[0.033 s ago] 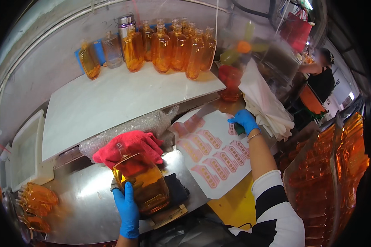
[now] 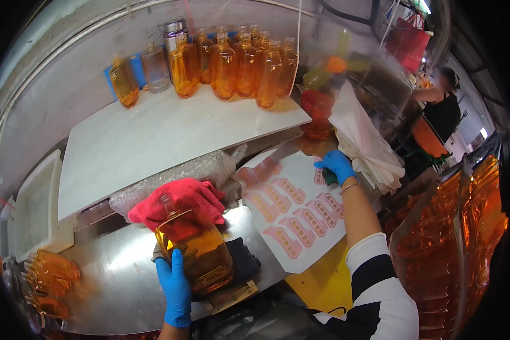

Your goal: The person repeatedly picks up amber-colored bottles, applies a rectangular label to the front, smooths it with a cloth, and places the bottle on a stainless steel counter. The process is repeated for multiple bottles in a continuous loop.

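Observation:
My left hand, in a blue glove, is wrapped round the side of a large amber glass bottle. The bottle lies tilted, its clear neck toward a crumpled red cloth. At the right, my blue-gloved right hand is over the upper right of a white sheet of red-and-pink labels. Its fingers are closed around a small dark green pad, mostly hidden by the hand; whether a label is also pinched there I cannot tell.
Several amber bottles stand on a white board at the back. Bubble wrap lies along the board's front edge. Small amber bottles sit at the left. Bagged amber bottles fill the right; a person works beyond.

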Available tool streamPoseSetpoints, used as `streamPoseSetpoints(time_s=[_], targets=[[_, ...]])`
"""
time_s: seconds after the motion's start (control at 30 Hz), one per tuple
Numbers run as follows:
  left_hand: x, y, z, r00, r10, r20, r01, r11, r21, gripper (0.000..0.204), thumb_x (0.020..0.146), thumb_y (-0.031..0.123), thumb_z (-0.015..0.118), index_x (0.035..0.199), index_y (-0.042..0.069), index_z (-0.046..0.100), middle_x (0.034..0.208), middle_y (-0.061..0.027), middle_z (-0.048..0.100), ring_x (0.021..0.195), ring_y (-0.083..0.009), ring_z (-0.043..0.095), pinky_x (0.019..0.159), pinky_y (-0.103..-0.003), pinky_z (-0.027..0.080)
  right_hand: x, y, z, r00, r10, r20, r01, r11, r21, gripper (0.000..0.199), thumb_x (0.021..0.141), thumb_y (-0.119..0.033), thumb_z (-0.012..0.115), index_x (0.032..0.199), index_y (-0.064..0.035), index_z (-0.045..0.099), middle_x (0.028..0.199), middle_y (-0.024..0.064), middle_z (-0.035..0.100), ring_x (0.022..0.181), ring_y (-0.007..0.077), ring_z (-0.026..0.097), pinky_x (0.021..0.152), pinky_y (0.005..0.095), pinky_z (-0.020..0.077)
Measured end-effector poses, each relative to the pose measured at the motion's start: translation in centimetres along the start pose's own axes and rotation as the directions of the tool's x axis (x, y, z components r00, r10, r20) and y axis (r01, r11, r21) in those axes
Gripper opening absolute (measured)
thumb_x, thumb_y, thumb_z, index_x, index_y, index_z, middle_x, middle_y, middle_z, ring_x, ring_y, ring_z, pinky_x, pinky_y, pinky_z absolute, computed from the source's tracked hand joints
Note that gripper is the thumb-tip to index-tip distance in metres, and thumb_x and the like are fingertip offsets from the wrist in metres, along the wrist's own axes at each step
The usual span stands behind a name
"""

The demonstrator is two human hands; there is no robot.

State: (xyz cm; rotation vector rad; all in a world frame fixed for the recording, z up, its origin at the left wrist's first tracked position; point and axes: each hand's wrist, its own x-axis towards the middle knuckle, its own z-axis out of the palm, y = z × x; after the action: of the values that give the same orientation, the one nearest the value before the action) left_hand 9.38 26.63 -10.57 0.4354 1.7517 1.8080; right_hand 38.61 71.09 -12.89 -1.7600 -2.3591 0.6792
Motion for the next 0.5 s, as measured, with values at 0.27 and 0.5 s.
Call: streamPoseSetpoints(time_s=[0.27, 0.5], targets=[[-1.2, 1.7, 0.5, 0.973, 0.208, 0.103, -0.215, 0.974, 0.065, 0.068, 0.082, 0.002, 0.057, 0.139, 0.003, 0.019, 0.13, -0.0154, 0.037, 0.115, -0.0232, 0.044, 0.095, -0.034, 0.04, -8.5, -9.8, 0.8, 0.832, -0.451, -0.323, 0.337, 0.873, -0.352, 0.027, 0.073, -0.03, 0.068, 0.079, -0.0035, 0.068, 0.07, 0.015, 0.063, 0.063, 0.0278, 0.062, 0.062, 0.0349, 0.0484], [-0.7, 0.8, -1.1, 0.984, 0.053, 0.168, -0.008, 0.967, -0.255, 0.072, 0.081, 0.002, 0.057, 0.14, 0.003, 0.015, 0.133, -0.0162, 0.033, 0.117, -0.0238, 0.043, 0.096, -0.034, 0.039, -20.5, -26.3, 1.2, 0.479, -0.721, 0.501, 0.322, 0.675, 0.664, 0.018, 0.08, -0.019, 0.064, 0.087, -0.0033, 0.069, 0.076, 0.006, 0.066, 0.068, 0.0122, 0.062, 0.065, 0.0266, 0.0477]])
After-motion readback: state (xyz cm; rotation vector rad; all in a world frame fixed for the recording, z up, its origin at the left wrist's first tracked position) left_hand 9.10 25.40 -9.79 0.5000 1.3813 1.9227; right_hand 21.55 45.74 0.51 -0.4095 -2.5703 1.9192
